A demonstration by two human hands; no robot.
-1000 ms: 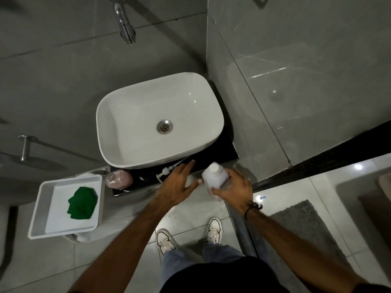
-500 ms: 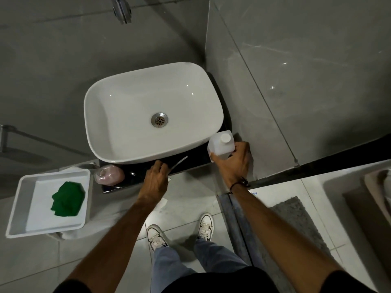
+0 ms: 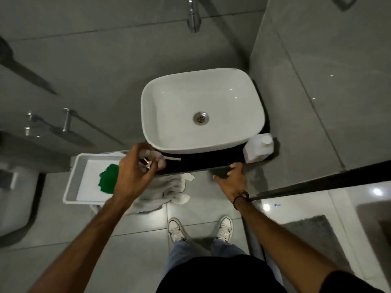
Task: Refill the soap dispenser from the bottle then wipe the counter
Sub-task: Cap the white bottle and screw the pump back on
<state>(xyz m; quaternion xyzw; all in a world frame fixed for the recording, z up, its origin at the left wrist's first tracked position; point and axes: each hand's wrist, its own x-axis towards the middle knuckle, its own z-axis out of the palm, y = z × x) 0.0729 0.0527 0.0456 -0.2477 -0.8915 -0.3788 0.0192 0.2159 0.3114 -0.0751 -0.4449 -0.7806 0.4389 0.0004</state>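
Observation:
The white refill bottle (image 3: 258, 148) stands capped on the right end of the black counter (image 3: 201, 163), beside the sink. My right hand (image 3: 232, 178) is off it, fingers apart, at the counter's front edge. My left hand (image 3: 135, 166) is closed on the dispenser's pump, whose thin white tube (image 3: 173, 159) sticks out to the right. The pink soap dispenser (image 3: 161, 163) sits under that hand at the counter's left end, mostly hidden. A green cloth (image 3: 109, 178) lies in a white tray (image 3: 72, 182) to the left.
A white basin (image 3: 203, 111) fills most of the counter, with a tap (image 3: 193, 15) above. A grey towel (image 3: 167, 191) hangs below the tray. Grey tiled walls close in on the right. A toilet (image 3: 14, 199) is far left; my shoes stand on the tiled floor.
My right hand set the bottle down on the counter's right end and let go. My left hand carried the pump left to the pink dispenser.

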